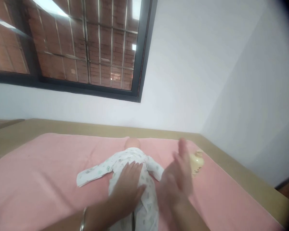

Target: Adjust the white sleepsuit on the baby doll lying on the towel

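A baby doll (148, 199) in a white printed long-sleeved suit lies on a pink blanket (60, 160). Its bare, rounded head (132, 143) points toward the wall, and its sleeves spread to both sides. My left hand (128, 184) rests flat on the doll's torso, fingers together and stretched out. To the right of the doll, my right hand (177, 178) is raised, blurred by motion, with its fingers extended and nothing visible in it. Behind that hand, partly covered by it, stands a pale yellow rounded container (197, 162) with dark marks.
The blanket covers a tan surface (86, 127) whose edges show at the back and right. White wall (183, 80) rises behind it. A dark-framed window (137, 73) with metal bars is at the upper left.
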Tool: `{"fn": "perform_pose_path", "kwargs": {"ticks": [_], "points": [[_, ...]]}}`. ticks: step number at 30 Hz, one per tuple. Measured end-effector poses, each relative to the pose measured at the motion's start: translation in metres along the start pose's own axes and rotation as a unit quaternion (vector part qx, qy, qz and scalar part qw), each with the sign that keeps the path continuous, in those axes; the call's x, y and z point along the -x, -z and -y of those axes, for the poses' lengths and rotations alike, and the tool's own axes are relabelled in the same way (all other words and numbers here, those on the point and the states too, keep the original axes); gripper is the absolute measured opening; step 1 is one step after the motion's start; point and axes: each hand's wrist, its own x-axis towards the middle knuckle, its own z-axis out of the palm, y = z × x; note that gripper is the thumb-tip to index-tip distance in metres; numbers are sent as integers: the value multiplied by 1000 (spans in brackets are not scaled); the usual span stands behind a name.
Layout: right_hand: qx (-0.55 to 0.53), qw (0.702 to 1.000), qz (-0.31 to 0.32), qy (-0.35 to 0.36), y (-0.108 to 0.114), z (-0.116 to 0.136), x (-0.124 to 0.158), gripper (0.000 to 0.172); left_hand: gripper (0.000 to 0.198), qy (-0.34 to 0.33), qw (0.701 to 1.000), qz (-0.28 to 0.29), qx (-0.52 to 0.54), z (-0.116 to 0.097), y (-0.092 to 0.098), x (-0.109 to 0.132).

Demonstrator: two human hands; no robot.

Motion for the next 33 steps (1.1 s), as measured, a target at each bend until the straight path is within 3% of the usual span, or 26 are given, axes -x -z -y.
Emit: {"fn": "perform_pose_path", "kwargs": {"ticks": [2,5,10,14,16,20,25,29,33], "points": [[-36,998,-15,53,-19,-23,-13,46,54,-25,997,-5,-66,14,-12,9],[-118,978,119,122,-52,-51,-15,37,48,-46,994,8,-99,18,-18,16],[-193,934,295,61,-91,-60,11,31,37,-38,998,24,-39,8,-8,10],[-162,874,457,42,-99,-52,19,35,25,-20,1000,-3,-8,4,-6,7],[-126,852,507,36,-99,-52,18,37,24,-15,1000,-1,1,4,-7,9],[-32,849,527,28,-98,-55,17,38,24,-16,1000,11,4,4,-9,13],[75,837,542,-29,-81,-42,19,54,21,-30,999,25,23,5,-6,16],[25,821,570,34,-73,-37,10,40,17,-33,999,12,19,4,-7,16],[-40,818,571,52,-89,-51,13,36,14,-50,999,-3,-6,3,-8,14]]}}
